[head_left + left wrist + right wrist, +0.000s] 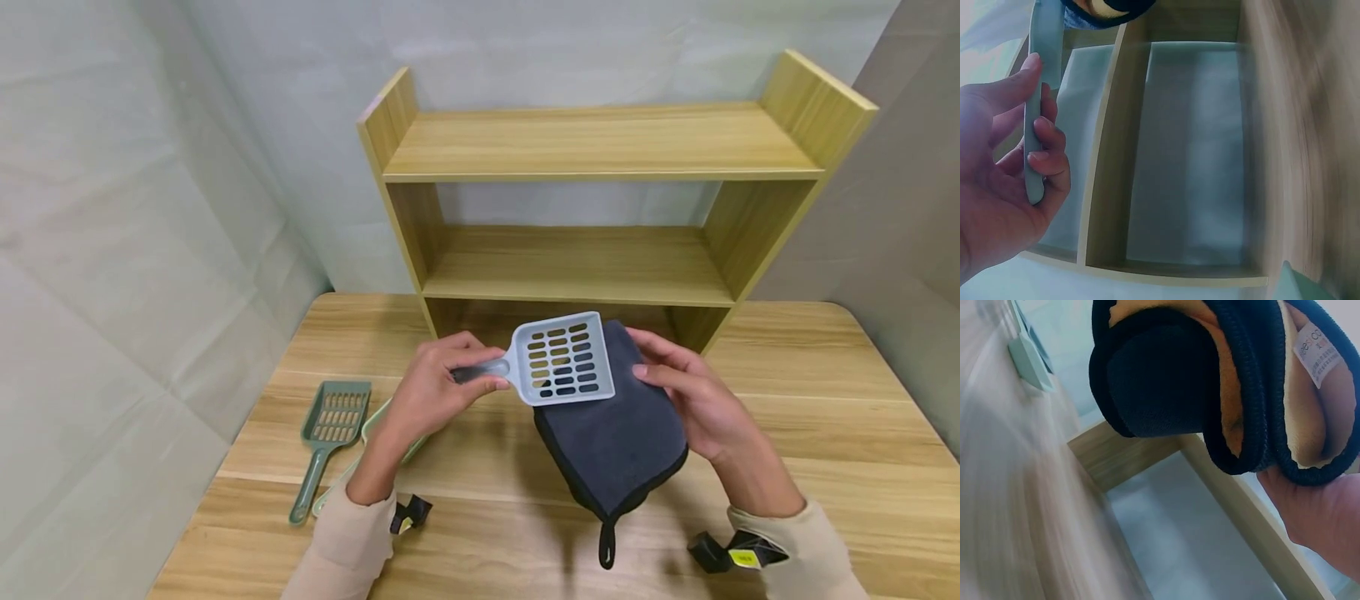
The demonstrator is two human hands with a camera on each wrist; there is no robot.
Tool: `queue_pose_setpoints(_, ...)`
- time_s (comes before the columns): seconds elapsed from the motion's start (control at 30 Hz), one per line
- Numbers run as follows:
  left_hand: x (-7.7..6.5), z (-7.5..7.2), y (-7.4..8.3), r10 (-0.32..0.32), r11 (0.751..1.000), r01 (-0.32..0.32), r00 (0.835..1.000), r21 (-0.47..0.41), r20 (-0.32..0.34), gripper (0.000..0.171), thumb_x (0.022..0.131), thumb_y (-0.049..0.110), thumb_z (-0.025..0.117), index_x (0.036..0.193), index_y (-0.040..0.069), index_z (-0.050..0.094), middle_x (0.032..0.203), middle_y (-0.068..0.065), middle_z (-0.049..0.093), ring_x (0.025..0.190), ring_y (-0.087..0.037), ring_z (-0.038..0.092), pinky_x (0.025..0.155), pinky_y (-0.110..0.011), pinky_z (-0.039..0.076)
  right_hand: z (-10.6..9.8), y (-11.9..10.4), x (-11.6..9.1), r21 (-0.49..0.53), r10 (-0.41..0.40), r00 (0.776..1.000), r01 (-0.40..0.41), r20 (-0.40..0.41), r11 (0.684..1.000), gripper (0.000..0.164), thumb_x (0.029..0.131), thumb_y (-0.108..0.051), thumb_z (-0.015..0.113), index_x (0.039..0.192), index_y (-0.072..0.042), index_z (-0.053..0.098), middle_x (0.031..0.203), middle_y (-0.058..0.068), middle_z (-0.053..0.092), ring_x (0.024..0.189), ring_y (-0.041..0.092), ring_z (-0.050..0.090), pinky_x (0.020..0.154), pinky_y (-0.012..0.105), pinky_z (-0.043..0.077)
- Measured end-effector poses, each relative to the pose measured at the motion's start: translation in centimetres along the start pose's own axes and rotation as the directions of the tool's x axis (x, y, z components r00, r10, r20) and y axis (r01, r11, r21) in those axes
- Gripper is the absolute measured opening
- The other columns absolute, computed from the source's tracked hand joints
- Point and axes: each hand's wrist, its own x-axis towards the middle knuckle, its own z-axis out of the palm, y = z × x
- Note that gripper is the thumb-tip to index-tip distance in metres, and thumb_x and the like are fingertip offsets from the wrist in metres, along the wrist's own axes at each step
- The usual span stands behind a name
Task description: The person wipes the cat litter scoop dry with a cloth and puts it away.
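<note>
My left hand (435,383) grips the handle of a pale blue-grey slotted litter scoop (519,367), its blade pointing right. Thumb and fingers wrap that handle in the left wrist view. My right hand (697,400) holds a folded dark grey cloth (622,442) by its upper right side, with the thumb on top. The cloth has black edging and a loop hanging at its lower corner. The right wrist view shows its orange-tan inner side and a white label (1318,355). In the head view the scoop's blade overlaps the upper left part of the cloth.
A dark green slotted scoop (318,458) lies at the left of the wooden table (480,517). Beside it, a light green scoop (371,427) is partly hidden by my left arm. A wooden shelf unit (577,287) stands at the back, beyond both hands.
</note>
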Motion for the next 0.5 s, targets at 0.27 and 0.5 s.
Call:
queue_pose_setpoints(0.27,0.0,0.7,-0.2,0.019,0.999,-0.020,1.000,-0.040,-0.018,0.033,0.082,0.013,0.094,0.113,0.006,0.085,0.090,-0.004,0.076,0.076,-0.010,0.062,0.067,-0.024,0.050,0.6,0.8,0.3,-0.061,0.031,0.999,-0.033,-0.025,0.998,0.051,0.110,0.007,0.042,0.145,-0.022,0.065,0.130,0.002,0.072,0.108,0.015,0.077,0.085,0.029,0.064)
queue_pose_setpoints(0.5,0.0,1.0,0.0,0.007,0.999,-0.008,1.000,-0.048,-0.020,0.033,0.083,0.013,0.094,0.114,0.005,0.084,0.090,-0.004,0.076,0.076,-0.009,0.062,0.067,-0.024,0.050,0.5,1.7,0.6,-0.086,0.011,1.000,-0.011,-0.011,0.996,0.050,0.110,0.006,0.043,0.146,-0.022,0.064,0.135,0.002,0.072,0.116,0.015,0.074,0.090,0.027,0.062)
